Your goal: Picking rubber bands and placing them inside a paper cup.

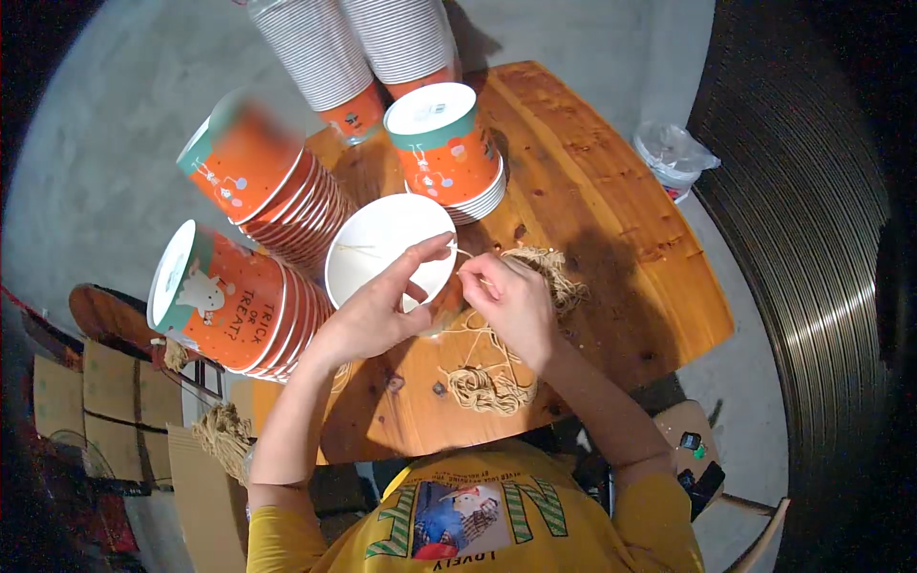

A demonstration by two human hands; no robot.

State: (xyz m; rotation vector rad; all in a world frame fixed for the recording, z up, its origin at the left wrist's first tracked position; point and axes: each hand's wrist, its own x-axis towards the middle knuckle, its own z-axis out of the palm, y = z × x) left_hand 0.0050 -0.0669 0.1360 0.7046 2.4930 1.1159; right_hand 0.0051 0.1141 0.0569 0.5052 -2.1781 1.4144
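Observation:
A white paper bucket (368, 222) stands tilted on the table with its open mouth toward me; a short length of pale cord (358, 248) lies across its inside. My left hand (387, 304) is closed around the bucket's right rim, its index finger stretched to the edge. Just right of that rim, my right hand (511, 296) pinches a thin beige cord (465, 254) between thumb and fingers. The fingertips of both hands are close but apart. Loose beige cords (492, 387) lie in a tangle below my right hand, and another bundle (552, 272) sits behind it.
Stacks of orange paper buckets with green bands (224, 296) lean at the left. An upside-down orange stack (444, 153) stands behind the white bucket. Tall wrapped stacks (315, 57) rise at the back. A bagged white tub (666, 158) is beyond the wooden table (621, 248).

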